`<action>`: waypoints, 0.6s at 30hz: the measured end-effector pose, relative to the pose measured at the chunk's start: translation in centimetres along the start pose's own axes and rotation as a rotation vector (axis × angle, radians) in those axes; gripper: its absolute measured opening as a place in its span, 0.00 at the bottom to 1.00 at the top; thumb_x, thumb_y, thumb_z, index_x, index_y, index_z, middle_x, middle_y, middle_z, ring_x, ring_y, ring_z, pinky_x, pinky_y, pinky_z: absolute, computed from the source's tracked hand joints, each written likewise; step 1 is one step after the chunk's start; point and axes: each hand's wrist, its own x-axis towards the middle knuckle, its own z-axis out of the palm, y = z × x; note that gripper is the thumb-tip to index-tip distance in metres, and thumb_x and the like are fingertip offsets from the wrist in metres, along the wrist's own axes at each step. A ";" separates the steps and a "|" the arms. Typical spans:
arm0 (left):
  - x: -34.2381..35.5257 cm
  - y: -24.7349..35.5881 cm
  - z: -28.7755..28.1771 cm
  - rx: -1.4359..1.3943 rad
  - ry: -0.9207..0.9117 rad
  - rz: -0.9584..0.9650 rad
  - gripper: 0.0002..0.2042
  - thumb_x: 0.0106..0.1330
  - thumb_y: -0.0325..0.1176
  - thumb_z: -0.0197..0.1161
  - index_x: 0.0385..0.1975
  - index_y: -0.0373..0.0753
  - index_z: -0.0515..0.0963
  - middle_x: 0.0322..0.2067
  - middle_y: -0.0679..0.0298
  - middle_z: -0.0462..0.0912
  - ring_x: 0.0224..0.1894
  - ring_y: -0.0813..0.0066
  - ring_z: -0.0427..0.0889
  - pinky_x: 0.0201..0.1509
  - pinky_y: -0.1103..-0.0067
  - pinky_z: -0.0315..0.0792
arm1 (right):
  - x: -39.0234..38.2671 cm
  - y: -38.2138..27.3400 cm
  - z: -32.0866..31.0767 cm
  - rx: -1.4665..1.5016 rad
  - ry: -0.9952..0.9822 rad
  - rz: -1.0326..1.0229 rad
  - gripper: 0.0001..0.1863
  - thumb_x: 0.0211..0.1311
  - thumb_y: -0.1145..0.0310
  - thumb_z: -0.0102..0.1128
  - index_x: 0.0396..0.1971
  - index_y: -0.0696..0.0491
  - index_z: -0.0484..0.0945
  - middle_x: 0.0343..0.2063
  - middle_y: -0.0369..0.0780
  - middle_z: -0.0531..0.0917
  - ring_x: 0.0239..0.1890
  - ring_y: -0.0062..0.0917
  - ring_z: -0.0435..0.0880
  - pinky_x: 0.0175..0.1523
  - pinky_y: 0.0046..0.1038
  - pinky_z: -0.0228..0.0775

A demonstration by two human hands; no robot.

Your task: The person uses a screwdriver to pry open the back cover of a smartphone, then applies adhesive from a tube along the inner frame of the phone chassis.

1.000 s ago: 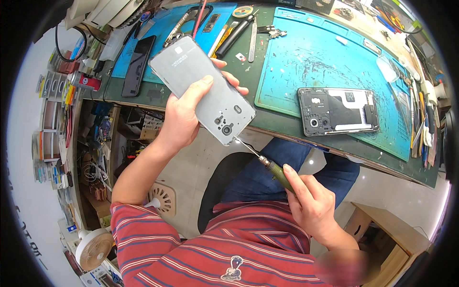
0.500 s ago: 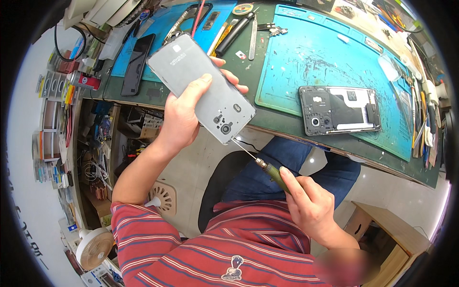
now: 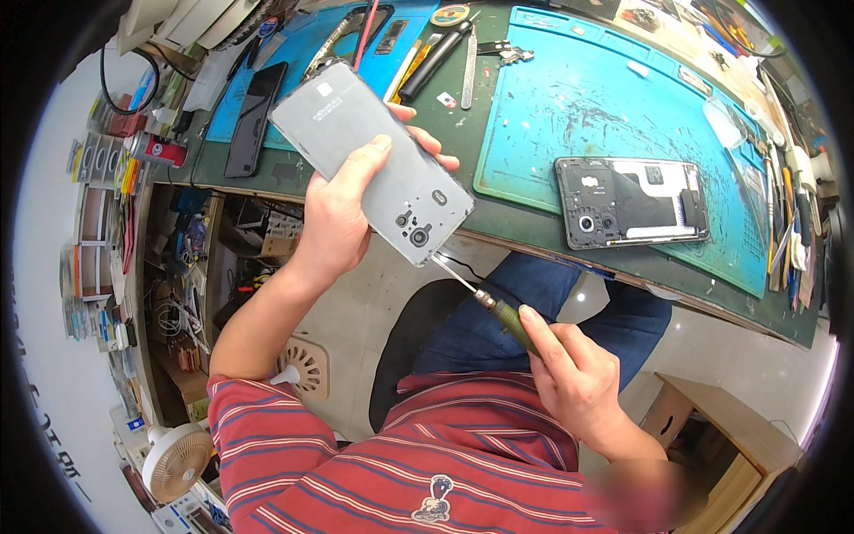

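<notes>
A brick-red shirt (image 3: 356,485), striped thinly in navy and white, bears a dark, white-edged emblem (image 3: 434,500) on its front. The short left sleeve (image 3: 267,427) repeats the striping. Blue denim jeans (image 3: 455,334) are worn with it.

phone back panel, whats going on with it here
A seated person's left grip holds the grey phone back panel just off the bench's front edge. The right grip holds a green-handled tool, its thin tip at the panel's lower corner, near the camera openings; whether it touches is hard to tell. A phone with its insides exposed lies partly over the front edge of the blue mat.
</notes>
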 end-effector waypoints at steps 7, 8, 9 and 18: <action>0.0 -0.1 -0.2 -0.007 -0.002 0.007 0.19 0.81 0.34 0.46 0.65 0.31 0.67 0.50 0.49 0.83 0.57 0.50 0.87 0.62 0.56 0.83 | 0.1 0.0 -0.1 -0.016 -0.016 -0.015 0.36 0.49 0.81 0.72 0.64 0.46 0.86 0.29 0.34 0.79 0.22 0.22 0.78 0.27 0.27 0.73; 0.0 -0.1 -0.1 -0.008 -0.002 0.008 0.19 0.81 0.34 0.46 0.65 0.31 0.67 0.50 0.49 0.83 0.57 0.50 0.87 0.62 0.56 0.83 | 0.0 0.0 -0.1 -0.010 -0.017 -0.014 0.36 0.49 0.81 0.72 0.64 0.46 0.86 0.29 0.34 0.79 0.22 0.22 0.78 0.26 0.27 0.72; 0.0 -0.1 -0.1 -0.004 0.000 0.008 0.19 0.81 0.34 0.46 0.65 0.31 0.67 0.50 0.49 0.83 0.57 0.50 0.87 0.62 0.56 0.83 | 0.0 -0.1 0.0 -0.003 -0.017 -0.013 0.36 0.49 0.81 0.72 0.64 0.46 0.86 0.29 0.34 0.79 0.22 0.22 0.78 0.26 0.26 0.72; 0.0 0.0 0.0 0.007 0.011 -0.002 0.19 0.81 0.35 0.46 0.65 0.32 0.67 0.50 0.49 0.83 0.57 0.51 0.87 0.62 0.57 0.83 | -0.4 -0.1 0.5 0.023 -0.014 -0.012 0.36 0.50 0.81 0.72 0.64 0.46 0.86 0.30 0.35 0.80 0.22 0.22 0.78 0.27 0.26 0.73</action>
